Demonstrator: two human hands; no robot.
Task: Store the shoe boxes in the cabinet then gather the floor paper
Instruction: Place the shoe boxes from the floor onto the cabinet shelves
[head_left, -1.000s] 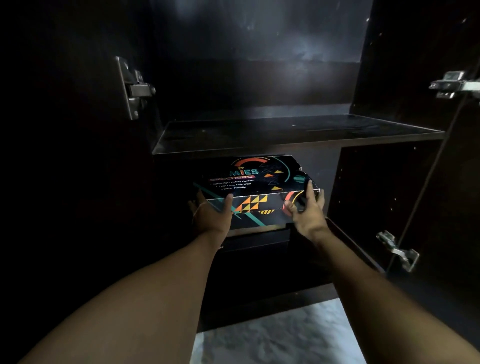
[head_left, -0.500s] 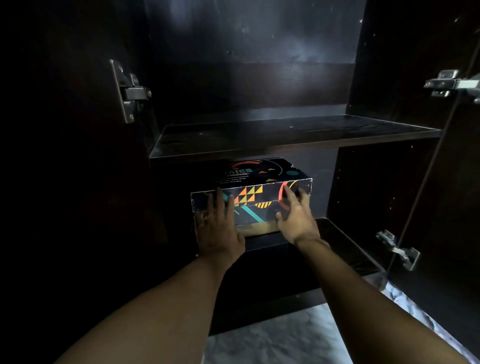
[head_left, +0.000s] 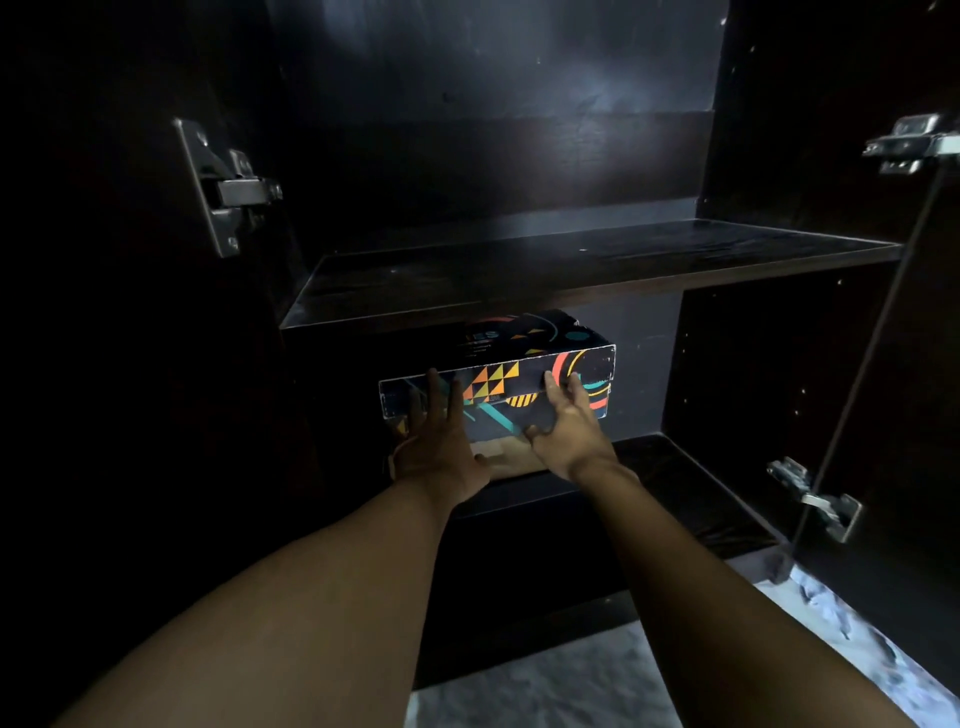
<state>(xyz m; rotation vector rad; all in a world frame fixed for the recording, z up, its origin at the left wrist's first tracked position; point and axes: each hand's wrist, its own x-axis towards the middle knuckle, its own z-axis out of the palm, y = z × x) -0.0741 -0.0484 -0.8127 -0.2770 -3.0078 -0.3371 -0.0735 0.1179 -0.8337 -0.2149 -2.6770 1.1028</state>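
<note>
a: which step is this?

b: the storing one, i'd say. the shoe box (head_left: 498, 379) sits in the lower compartment of the cabinet (head_left: 779, 364), under the middle shelf (head_left: 571, 270), its front end facing out. it seems to rest on something pale beneath it, though it's too dark to tell what.

a: and the hands?

b: the left hand (head_left: 441, 441) lies flat and spread against the box's front face, gripping nothing. the right hand (head_left: 566, 426) is spread too, fingers on the right part of that face, thumb apart, holding nothing. both look like pushing palms rather than a grasp.

a: what does the next move call for?

b: probably an even push from both palms so the box goes in straight, then letting go. the floor paper isn't gathered yet, i judge; a pale crumpled patch shows at the bottom, but i can't be sure what it is.

a: how does the box look?

b: dark card, orange and yellow triangles, teal stripes, a red arc on the right, worn white edges.
</note>
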